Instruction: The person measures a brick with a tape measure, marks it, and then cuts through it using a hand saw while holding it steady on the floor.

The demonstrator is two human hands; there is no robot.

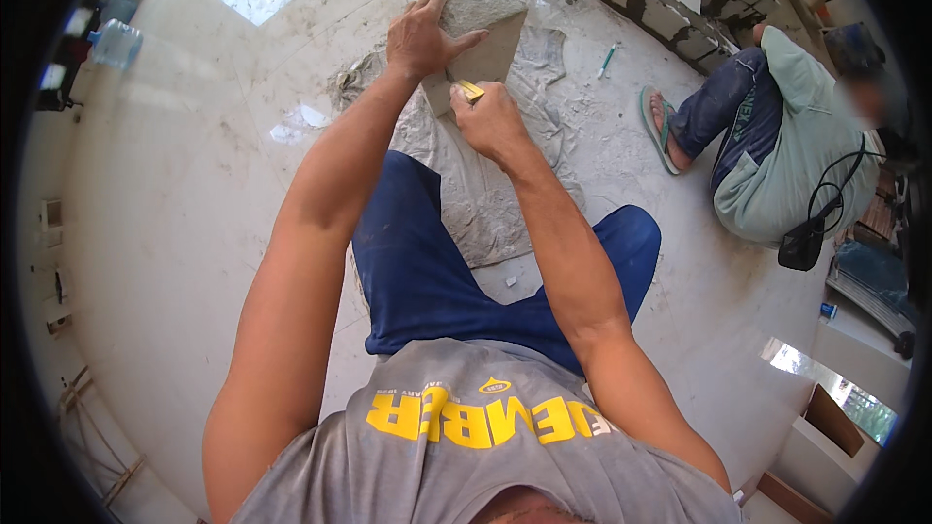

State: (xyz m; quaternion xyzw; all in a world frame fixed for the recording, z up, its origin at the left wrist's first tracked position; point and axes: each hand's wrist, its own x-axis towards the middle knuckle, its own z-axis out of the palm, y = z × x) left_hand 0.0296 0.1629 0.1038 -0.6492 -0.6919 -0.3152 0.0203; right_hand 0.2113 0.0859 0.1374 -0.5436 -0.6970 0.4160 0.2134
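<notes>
A grey concrete block (pixel 485 50) with a rough top edge stands tilted in front of me on a crumpled, dusty cloth (pixel 505 209). My left hand (pixel 424 41) grips the block's upper left side, its thumb stretched across the face. Lower down, close against the same face, my right hand (pixel 485 118) is closed around a small tool with a yellow part (pixel 470 91). Most of that tool is hidden in my fist, so its exact kind does not show. Both my arms reach forward over my bent knees.
A person (pixel 796 146) squats at the right, a sandaled foot near the cloth. Behind stands a low wall of grey blocks (pixel 660 15). A green pen-like stick (pixel 608 60) lies on the dusty floor (pixel 184 213). Water bottles (pixel 116 44) are at the far left.
</notes>
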